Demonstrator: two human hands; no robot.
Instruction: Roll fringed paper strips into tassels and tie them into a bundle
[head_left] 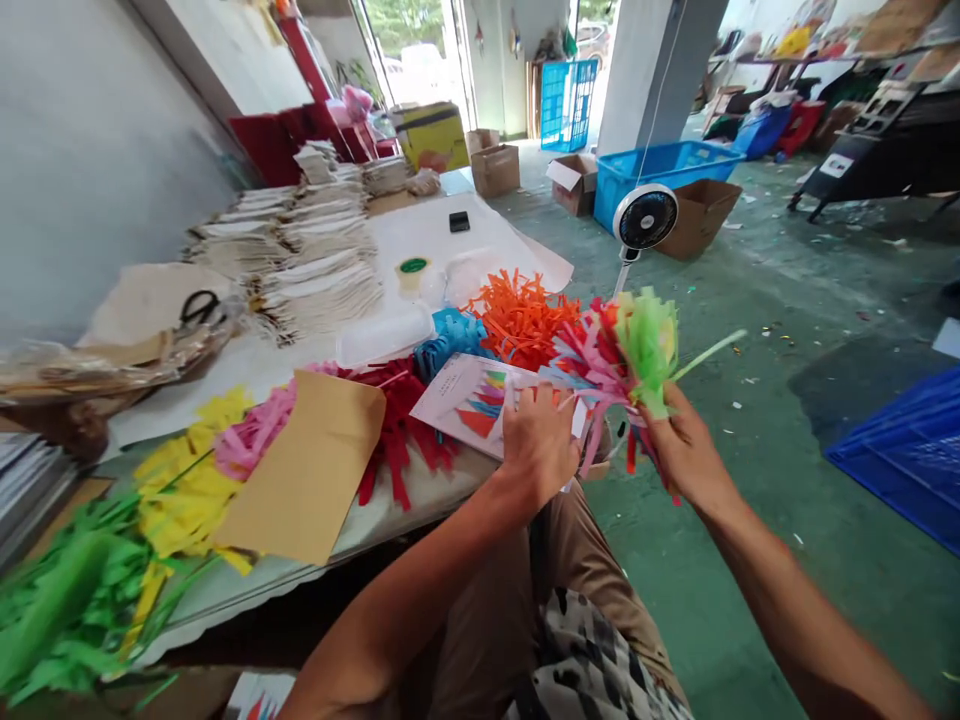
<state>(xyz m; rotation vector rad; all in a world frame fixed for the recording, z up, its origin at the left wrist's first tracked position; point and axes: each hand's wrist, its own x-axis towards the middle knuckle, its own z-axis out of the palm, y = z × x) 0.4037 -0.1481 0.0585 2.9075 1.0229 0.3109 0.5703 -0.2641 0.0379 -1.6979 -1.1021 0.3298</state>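
My right hand [686, 440] is closed round a bunch of tissue paper tassels [600, 350], held off the table's front edge. Green fringe stands at its top, with pink, red and pale blue strips beside it. At the table edge my left hand [544, 435] is closed on a white printed card [476, 405] with a picture of coloured tassels; its fingertips are partly hidden. Orange tassels [525, 315] lie just behind the card. Blue tassels [452, 338] and dark red tassels [397, 430] are to its left.
Yellow tassels [180, 490], green tassels [75, 590] and a brown paper sheet [315, 465] lie at the table's left. Stacked white bundles [315, 260], scissors [201, 306] and a clear tray [386, 333] are behind. A fan [646, 217] and blue crate [907, 450] stand rightward.
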